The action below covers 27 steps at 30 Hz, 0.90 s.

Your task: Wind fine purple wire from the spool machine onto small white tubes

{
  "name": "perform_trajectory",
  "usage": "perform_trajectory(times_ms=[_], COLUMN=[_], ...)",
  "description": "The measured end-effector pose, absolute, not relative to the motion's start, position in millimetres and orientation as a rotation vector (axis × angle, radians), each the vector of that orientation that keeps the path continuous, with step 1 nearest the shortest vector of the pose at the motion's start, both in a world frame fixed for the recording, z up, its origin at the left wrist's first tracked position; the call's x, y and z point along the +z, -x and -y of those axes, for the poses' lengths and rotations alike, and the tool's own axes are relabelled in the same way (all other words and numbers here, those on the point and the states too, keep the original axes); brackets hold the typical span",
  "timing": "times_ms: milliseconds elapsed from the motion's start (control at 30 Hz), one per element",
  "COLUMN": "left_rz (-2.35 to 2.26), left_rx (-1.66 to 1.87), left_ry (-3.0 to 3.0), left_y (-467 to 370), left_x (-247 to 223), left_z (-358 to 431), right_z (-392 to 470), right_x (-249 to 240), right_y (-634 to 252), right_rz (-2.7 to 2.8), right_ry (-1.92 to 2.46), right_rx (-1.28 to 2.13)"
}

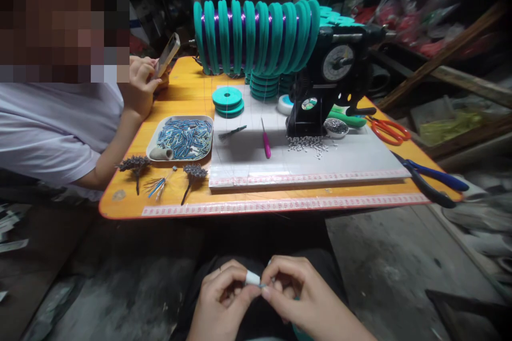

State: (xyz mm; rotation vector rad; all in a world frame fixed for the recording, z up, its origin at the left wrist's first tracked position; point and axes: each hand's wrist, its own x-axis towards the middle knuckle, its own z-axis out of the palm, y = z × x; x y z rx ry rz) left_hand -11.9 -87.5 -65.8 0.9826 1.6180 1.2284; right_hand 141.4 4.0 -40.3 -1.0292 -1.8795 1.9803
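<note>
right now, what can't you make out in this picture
All in the head view:
Small piece between the left hand and the right hand: mostly covered by the fingers.
Turquoise item below the right hand: cut off by the bottom edge, partly behind that hand.
Dial markings: too small and blurred.
Front tape measure numerals: too small.
Reddish bags, back right: contents lost to blur and darkness.

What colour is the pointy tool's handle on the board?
Pinkish purple. The handle shows best in the head view.
</note>
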Motion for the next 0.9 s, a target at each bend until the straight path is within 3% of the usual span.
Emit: perform_trajectory(times_ms=[233, 733, 900], left_rz=[-1.535, -1.450, -1.442], left_rx=[1.380, 1.434, 1.463], left_ry=[-0.749, -0.534, -0.556], left_y=[6, 6, 6], left_x=[-63, -66, -64], left_z=[85, 81, 81], right_z=[-2, 1, 0], right_x=[-42, -40, -39], right_y=[-140, -150, -148], right_rz=[1.851, 1.994, 1.981], right_ry=[1.092, 0.948, 0.941], right_rx=[2.047, 1.567, 1.574])
